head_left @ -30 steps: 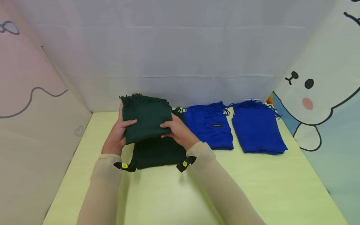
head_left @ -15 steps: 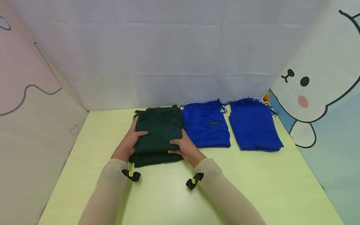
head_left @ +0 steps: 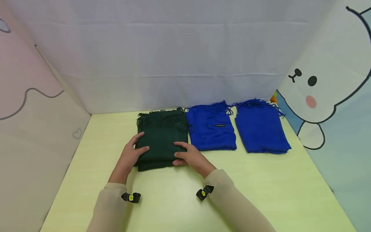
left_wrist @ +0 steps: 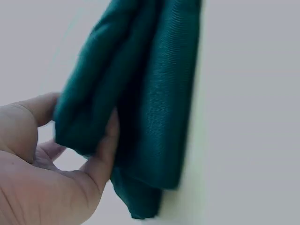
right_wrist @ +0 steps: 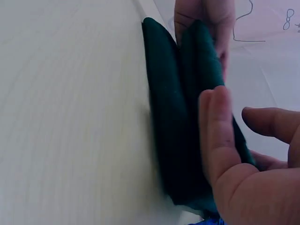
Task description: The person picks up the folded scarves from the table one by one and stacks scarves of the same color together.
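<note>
Two folded dark green fringed scarves lie stacked on the table, the upper scarf [head_left: 162,138] almost covering the lower scarf [left_wrist: 164,131]. At the stack's left side, my left hand [head_left: 128,156] holds the upper scarf's edge, thumb above and a finger between the layers in the left wrist view. My right hand [head_left: 191,158] is at the right side. Its fairly straight fingers [right_wrist: 220,136] lie against the scarf edges in the right wrist view, while the thumb stands off them. Fringes face the back wall.
Right of the green stack lies a folded blue scarf [head_left: 213,135] with a small dark label. Another blue scarf [head_left: 262,132] lies farther right. A pale wall [head_left: 174,54] rises behind the table [head_left: 162,206], with cartoon-printed panels on both sides.
The upper green scarf came down and rightward onto the lower one. Since then both hands have slid toward the front along its sides, and the right thumb has come off the cloth.
</note>
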`<state>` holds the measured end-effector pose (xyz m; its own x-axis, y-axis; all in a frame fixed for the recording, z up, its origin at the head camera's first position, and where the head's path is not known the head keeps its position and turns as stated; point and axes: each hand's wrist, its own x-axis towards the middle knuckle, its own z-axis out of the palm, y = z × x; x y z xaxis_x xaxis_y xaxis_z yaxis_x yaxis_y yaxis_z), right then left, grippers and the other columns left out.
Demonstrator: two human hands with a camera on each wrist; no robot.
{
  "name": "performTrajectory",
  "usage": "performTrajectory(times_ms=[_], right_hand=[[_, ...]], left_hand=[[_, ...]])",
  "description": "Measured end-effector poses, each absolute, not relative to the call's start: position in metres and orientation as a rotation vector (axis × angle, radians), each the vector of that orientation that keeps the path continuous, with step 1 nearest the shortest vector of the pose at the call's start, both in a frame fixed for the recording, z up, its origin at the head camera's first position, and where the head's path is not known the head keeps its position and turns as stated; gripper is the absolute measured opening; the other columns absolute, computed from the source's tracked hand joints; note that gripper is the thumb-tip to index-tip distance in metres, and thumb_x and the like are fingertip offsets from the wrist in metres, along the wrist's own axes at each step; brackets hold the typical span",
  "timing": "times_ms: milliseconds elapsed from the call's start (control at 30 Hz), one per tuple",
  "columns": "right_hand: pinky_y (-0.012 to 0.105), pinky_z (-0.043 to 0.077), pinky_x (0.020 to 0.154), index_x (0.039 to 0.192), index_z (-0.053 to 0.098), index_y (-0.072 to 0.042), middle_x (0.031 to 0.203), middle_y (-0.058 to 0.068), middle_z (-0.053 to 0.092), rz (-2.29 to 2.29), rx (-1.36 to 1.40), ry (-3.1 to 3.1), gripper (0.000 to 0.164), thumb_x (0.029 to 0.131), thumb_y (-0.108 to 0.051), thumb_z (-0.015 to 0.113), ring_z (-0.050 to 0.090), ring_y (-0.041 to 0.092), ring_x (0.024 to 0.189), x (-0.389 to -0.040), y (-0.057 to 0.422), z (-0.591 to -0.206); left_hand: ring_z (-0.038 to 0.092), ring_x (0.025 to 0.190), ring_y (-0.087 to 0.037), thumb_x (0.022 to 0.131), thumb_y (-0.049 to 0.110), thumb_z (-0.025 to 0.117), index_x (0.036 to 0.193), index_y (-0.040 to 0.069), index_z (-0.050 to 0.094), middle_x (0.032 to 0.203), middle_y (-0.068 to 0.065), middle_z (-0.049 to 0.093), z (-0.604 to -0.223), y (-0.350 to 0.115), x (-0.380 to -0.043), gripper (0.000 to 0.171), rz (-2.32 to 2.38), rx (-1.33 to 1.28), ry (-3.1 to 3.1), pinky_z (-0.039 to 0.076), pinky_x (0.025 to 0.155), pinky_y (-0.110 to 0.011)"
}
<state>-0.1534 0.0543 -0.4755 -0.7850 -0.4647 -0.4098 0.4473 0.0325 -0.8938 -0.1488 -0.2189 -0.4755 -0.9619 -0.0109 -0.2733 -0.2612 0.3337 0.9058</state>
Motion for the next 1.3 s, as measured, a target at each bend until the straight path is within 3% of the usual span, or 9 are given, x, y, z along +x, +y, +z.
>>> performTrajectory(times_ms=[133, 267, 400, 533, 733, 867, 1033, 1133, 1300], right_hand=[[0.043, 0.058, 0.084, 0.155, 0.036, -0.014, 0.096, 0.027, 0.068, -1.678, -0.076, 1.752, 0.058, 0.101, -0.014, 0.057, 0.072, 0.03, 0.079, -0.153, 0.053, -0.478], [0.044, 0.059, 0.08, 0.158, 0.029, -0.017, 0.088, 0.026, 0.069, -1.585, -0.145, 1.778, 0.063, 0.102, -0.021, 0.057, 0.07, 0.036, 0.083, -0.154, 0.051, -0.48], [0.045, 0.057, 0.085, 0.157, 0.03, -0.019, 0.101, 0.027, 0.067, -1.594, -0.172, 1.724, 0.061, 0.102, -0.025, 0.056, 0.069, 0.039, 0.091, -0.153, 0.051, -0.481], [0.049, 0.055, 0.088, 0.152, 0.037, -0.017, 0.114, 0.027, 0.06, -1.673, -0.143, 1.682, 0.051, 0.105, -0.025, 0.052, 0.067, 0.04, 0.095, -0.152, 0.06, -0.481], [0.043, 0.058, 0.078, 0.138, 0.052, -0.004, 0.115, 0.023, 0.055, -1.782, -0.026, 1.862, 0.036, 0.105, -0.018, 0.05, 0.064, 0.029, 0.082, -0.157, 0.09, -0.473], [0.04, 0.056, 0.077, 0.13, 0.059, 0.001, 0.121, 0.022, 0.054, -1.852, 0.075, 2.098, 0.032, 0.105, -0.017, 0.049, 0.058, 0.027, 0.085, -0.172, 0.122, -0.461], [0.049, 0.045, 0.092, 0.124, 0.062, -0.002, 0.123, 0.019, 0.051, -1.514, 0.127, 2.712, 0.034, 0.103, -0.023, 0.047, 0.051, 0.036, 0.111, -0.194, 0.17, -0.453], [0.056, 0.038, 0.098, 0.132, 0.056, -0.003, 0.132, 0.024, 0.043, -1.283, 0.248, 2.828, 0.041, 0.102, -0.027, 0.044, 0.038, 0.044, 0.125, -0.202, 0.197, -0.456], [0.059, 0.032, 0.109, 0.152, 0.035, -0.006, 0.151, 0.025, 0.031, -1.338, 0.412, 2.573, 0.055, 0.104, -0.031, 0.044, 0.027, 0.045, 0.139, -0.212, 0.221, -0.462]], left_hand=[[0.024, 0.147, -0.04, 0.097, 0.012, 0.065, 0.151, 0.019, 0.043, 0.162, -0.018, 0.022, -0.482, -0.217, -0.141, 0.058, 1.512, -0.253, 2.486, 0.026, 0.115, -0.059], [0.024, 0.146, -0.044, 0.096, 0.011, 0.065, 0.147, 0.016, 0.047, 0.157, -0.023, 0.028, -0.486, -0.214, -0.141, 0.055, 1.403, -0.259, 2.586, 0.025, 0.114, -0.062], [0.027, 0.144, -0.045, 0.094, 0.011, 0.066, 0.145, 0.015, 0.05, 0.152, -0.025, 0.033, -0.489, -0.215, -0.14, 0.053, 1.354, -0.312, 2.647, 0.025, 0.114, -0.062], [0.038, 0.133, -0.046, 0.093, 0.014, 0.065, 0.143, 0.014, 0.05, 0.145, -0.025, 0.034, -0.491, -0.207, -0.141, 0.052, 1.298, -0.354, 2.712, 0.032, 0.11, -0.06], [0.039, 0.124, -0.046, 0.086, 0.013, 0.07, 0.137, 0.018, 0.054, 0.146, -0.019, 0.031, -0.483, -0.168, -0.146, 0.054, 1.046, -0.402, 3.021, 0.046, 0.091, -0.059], [0.037, 0.128, -0.04, 0.085, 0.007, 0.071, 0.126, 0.016, 0.064, 0.146, -0.013, 0.038, -0.478, -0.136, -0.15, 0.043, 1.097, -0.181, 3.198, 0.043, 0.098, -0.055], [0.057, 0.12, -0.028, 0.093, 0.009, 0.064, 0.119, 0.013, 0.068, 0.142, -0.005, 0.046, -0.474, -0.084, -0.158, 0.026, 1.458, 0.169, 2.931, 0.051, 0.096, -0.043], [0.057, 0.123, -0.026, 0.098, 0.016, 0.061, 0.129, 0.014, 0.064, 0.146, -0.003, 0.044, -0.471, -0.055, -0.161, 0.032, 1.594, 0.196, 2.667, 0.052, 0.096, -0.045], [0.036, 0.142, -0.03, 0.098, 0.023, 0.062, 0.145, 0.02, 0.052, 0.157, -0.004, 0.033, -0.472, -0.021, -0.168, 0.047, 1.697, 0.075, 2.479, 0.039, 0.107, -0.055]])
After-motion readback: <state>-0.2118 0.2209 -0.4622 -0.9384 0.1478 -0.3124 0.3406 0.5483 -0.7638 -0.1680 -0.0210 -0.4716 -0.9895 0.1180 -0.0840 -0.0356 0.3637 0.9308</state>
